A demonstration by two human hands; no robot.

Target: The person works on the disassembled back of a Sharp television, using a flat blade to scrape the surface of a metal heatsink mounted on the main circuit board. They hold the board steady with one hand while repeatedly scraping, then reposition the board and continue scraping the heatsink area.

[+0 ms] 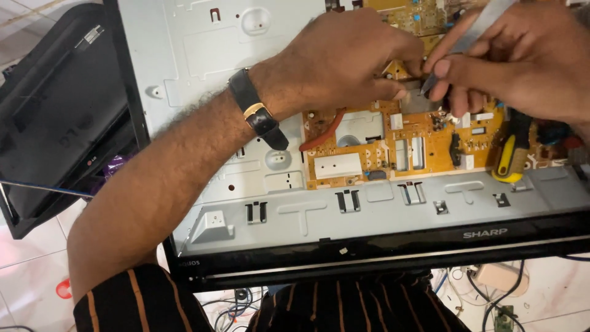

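Note:
A flat-screen television lies face down with its back cover off, showing a grey metal chassis (203,55) and an orange circuit board (393,144). My left hand (344,61), a black watch on its wrist, rests on the board with its fingertips pinching a small part near the board's upper middle. My right hand (516,55) grips a grey metal tool (473,31) whose tip touches the same spot. A yellow-and-black screwdriver (510,154) lies on the board's right side. A red wire (322,132) curves across the board's left part.
Another black monitor (55,117) leans at the left on the tiled floor. The television's black bezel (381,246) runs along the near edge. Loose cables and a small white adapter (498,276) lie on the floor below it. My striped sleeve (141,301) fills the bottom.

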